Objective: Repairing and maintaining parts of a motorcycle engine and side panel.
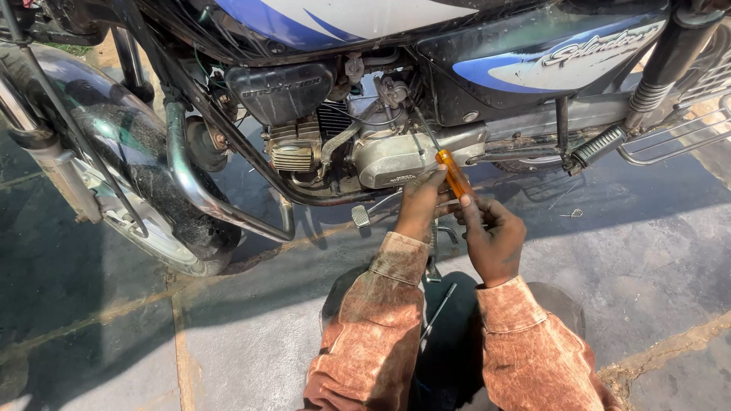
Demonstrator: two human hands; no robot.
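Note:
A screwdriver with an orange handle (454,176) points up and left, and its thin metal shaft reaches into the motorcycle engine (381,148). My right hand (493,237) grips the lower end of the handle. My left hand (420,204) is closed around the handle just beside it, close to the silver engine side cover (411,152). Both arms wear stained rust-coloured sleeves.
The motorcycle stands across the top, front wheel (145,205) and chrome crash guard (202,194) at left, black footpeg (601,144) and rear rack at right. A brake pedal (360,216) hangs below the engine. A thin metal rod (438,312) lies on the concrete floor between my arms.

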